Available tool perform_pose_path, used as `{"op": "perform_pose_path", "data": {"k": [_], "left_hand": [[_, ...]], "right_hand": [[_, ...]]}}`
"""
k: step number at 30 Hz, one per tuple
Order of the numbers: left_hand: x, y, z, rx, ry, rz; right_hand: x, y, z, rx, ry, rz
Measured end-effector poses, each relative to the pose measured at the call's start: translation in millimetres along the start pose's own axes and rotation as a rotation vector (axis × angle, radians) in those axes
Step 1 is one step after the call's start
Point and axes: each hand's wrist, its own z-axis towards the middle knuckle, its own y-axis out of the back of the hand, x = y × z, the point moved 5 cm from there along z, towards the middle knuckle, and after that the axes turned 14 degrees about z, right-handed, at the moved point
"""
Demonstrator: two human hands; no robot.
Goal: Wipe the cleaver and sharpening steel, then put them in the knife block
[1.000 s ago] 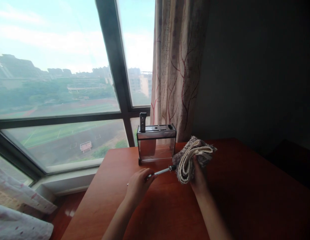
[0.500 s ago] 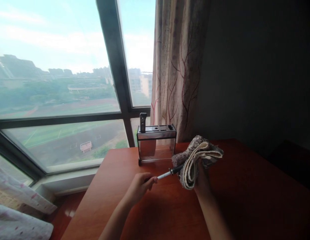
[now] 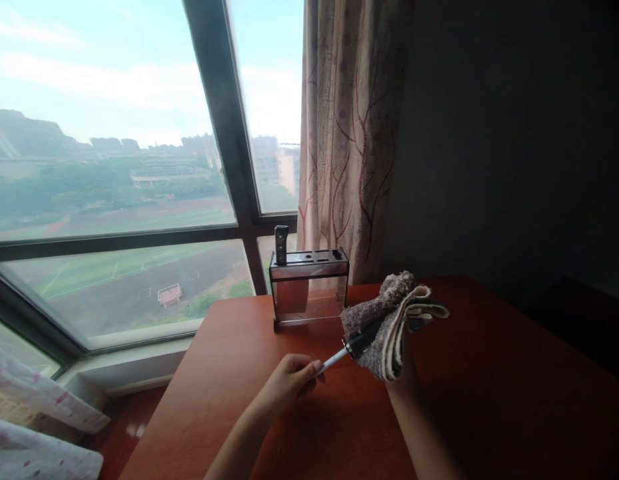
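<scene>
My left hand [image 3: 294,379] is closed, thumb and fingers pinching the bright, slim shaft of what looks like a sharpening steel [image 3: 334,361]. Its black handle, with a shiny collar, runs up to the right into a folded grey-brown towel [image 3: 372,317] with a cream underside. The towel wraps partly around the handle. My right hand [image 3: 400,385] holds the towel from below and behind; its fingers are mostly hidden by the cloth. Just beyond, a clear-sided knife block [image 3: 309,297] stands upright with one dark-handled knife [image 3: 281,245] in its left end.
The reddish-brown wooden table [image 3: 229,353] spreads under my forearms. Behind it are a large window with a dark frame [image 3: 139,235] and a patterned curtain [image 3: 352,147]. A dark wall [image 3: 489,147] is at the right. Pale curtain fabric [image 3: 39,440] hangs at the lower left.
My left hand has moved slightly right along with the sharpening steel, and less of the shaft shows. The towel has shifted and fanned more upright around the handle. The view has turned slightly right.
</scene>
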Motion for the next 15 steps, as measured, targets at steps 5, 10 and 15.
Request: {"op": "perform_pose_path", "data": {"k": [5, 10, 15], "left_hand": [[1, 8, 2, -0.221, -0.042, 0.122], [-12, 28, -9, -0.567, -0.193, 0.456], [-26, 37, -24, -0.79, -0.248, 0.761]], "right_hand": [[-8, 8, 5, -0.042, -0.139, 0.155], [3, 12, 4, -0.155, 0.076, 0.092], [3, 10, 1, -0.214, 0.173, -0.005]]}}
